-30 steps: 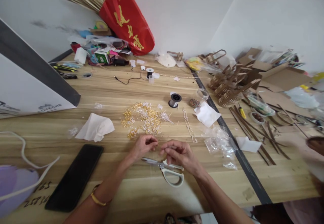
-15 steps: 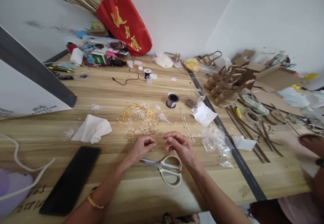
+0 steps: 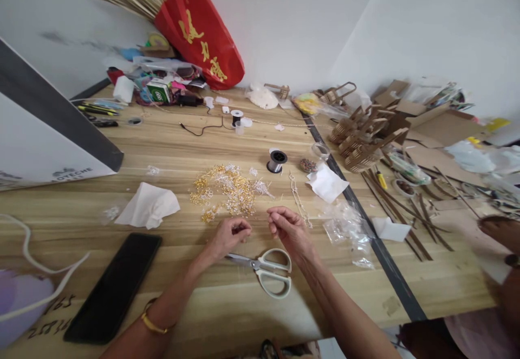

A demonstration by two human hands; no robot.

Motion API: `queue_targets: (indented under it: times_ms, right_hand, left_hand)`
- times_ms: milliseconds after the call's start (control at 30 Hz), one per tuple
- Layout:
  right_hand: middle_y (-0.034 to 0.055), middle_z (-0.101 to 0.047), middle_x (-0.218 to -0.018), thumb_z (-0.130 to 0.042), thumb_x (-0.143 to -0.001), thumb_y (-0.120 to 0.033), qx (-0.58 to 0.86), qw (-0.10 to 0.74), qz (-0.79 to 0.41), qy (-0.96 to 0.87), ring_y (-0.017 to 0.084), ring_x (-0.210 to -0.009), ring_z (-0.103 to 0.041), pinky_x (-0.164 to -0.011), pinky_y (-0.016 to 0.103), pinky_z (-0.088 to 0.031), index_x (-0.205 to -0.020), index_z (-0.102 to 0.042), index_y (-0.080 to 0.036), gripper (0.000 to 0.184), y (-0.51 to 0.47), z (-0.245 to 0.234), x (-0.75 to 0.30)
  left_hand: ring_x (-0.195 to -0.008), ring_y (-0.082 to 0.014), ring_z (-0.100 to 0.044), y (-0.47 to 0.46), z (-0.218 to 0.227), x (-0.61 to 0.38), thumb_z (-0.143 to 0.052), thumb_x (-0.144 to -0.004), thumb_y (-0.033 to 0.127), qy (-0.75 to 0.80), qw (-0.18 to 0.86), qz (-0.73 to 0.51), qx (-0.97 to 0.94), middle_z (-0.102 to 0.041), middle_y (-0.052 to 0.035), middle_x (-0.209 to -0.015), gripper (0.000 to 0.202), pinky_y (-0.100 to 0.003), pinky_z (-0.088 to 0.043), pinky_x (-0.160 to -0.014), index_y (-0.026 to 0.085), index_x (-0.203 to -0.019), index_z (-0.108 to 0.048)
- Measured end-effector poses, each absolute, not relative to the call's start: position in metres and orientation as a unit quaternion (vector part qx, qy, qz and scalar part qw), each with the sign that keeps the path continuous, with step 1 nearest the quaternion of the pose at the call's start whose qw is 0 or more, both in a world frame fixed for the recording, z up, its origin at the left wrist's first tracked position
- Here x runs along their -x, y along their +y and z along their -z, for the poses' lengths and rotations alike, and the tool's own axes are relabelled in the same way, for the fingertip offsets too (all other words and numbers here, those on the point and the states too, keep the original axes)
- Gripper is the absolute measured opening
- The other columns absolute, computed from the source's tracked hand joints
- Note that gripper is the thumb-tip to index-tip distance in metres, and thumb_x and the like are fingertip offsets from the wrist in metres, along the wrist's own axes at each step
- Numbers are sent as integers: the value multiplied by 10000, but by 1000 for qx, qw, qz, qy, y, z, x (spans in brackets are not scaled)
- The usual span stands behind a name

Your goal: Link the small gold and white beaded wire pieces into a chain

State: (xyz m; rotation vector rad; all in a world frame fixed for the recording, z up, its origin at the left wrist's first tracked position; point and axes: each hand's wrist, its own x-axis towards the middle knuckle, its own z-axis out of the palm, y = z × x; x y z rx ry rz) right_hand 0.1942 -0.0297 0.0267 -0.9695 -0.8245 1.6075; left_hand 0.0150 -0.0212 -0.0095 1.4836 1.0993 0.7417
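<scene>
Just beyond the left hand [image 3: 229, 234], farther from the right hand [image 3: 287, 229]: loose heap of small gold and white beads [image 3: 227, 190]. Fingertips of both pressed together, pinching something too fine to tell.

The scissors [image 3: 255, 264] are lying on the table [image 3: 203, 142] just before the left hand [image 3: 227, 235] and right hand [image 3: 289, 229]; the bead pile [image 3: 225, 191] is sitting behind them, the phone [image 3: 114, 286] lying well to their left.

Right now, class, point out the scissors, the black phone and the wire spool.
scissors [image 3: 260, 266]: head view, by the pivot.
black phone [image 3: 114, 286]: head view, middle of its screen.
wire spool [image 3: 278, 161]: head view, on its top.
</scene>
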Motion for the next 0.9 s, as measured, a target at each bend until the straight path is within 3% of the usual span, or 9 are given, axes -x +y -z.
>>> queue_targets:
  times_ms: [533,633,900]
  right_hand:
    - [-7,-586,-627,-668,-752,-348,483,512,-514,-489,85,-514,-512,-472,207,-458,-813,-630,-160,202,-27,-40,-224]
    - [-7,-569,-612,-627,-789,-326,504,494,-434,-560,93,-517,-516,-481,218,-457,-827,-637,-168,163,-29,-46,-225]
    - [53,-610,-793,-482,-892,-272,502,393,-179,-749,147,-694,-582,-617,265,-476,-937,-615,-193,161,-30,-54,-228]
  left_hand:
    - [-529,-100,-552,-22,14,-15,-583,-737,285,453,573,-336,-595,-595,-2,-640,157,-217,-446,-526,128,-733,-570]
    - [-539,-98,-545,-22,15,-15,-570,-744,262,453,565,-329,-606,-584,0,-639,135,-213,-441,-535,129,-721,-565]
    - [-659,-130,-534,-25,15,-15,-565,-758,223,463,471,-298,-689,-592,-26,-716,112,-215,-405,-579,148,-703,-629]
